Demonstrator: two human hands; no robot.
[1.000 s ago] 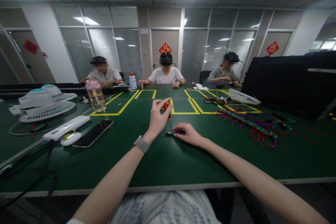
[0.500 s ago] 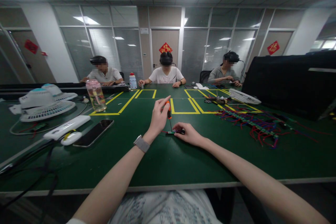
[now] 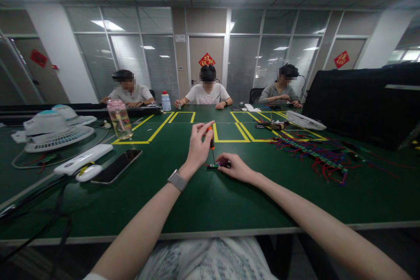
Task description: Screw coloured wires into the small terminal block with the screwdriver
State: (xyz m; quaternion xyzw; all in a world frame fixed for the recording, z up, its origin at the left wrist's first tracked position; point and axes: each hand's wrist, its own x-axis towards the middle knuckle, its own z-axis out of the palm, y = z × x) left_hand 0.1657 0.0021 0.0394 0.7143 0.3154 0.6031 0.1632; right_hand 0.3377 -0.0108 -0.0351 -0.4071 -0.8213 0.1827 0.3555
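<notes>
My left hand (image 3: 198, 143) is closed around the orange and black handle of a screwdriver (image 3: 212, 143), which stands nearly upright with its thin shaft pointing down. The tip meets a small green circuit board (image 3: 213, 166) lying on the table. My right hand (image 3: 236, 167) rests on the table and pinches the right end of that board, where a dark part sits partly hidden by the fingers. A red wire shows at the board's left end.
A phone (image 3: 117, 166), a white mouse (image 3: 89, 173) and a pink-lidded bottle (image 3: 120, 119) are at left. A row of wired circuit boards (image 3: 311, 155) lies at right, before a black monitor (image 3: 357, 105). Three people sit opposite. Yellow tape (image 3: 231, 141) marks the green table.
My left hand and the screwdriver have shifted only very slightly. The right hand and the board stay in place. The middle person's hand across the table has moved a little.
</notes>
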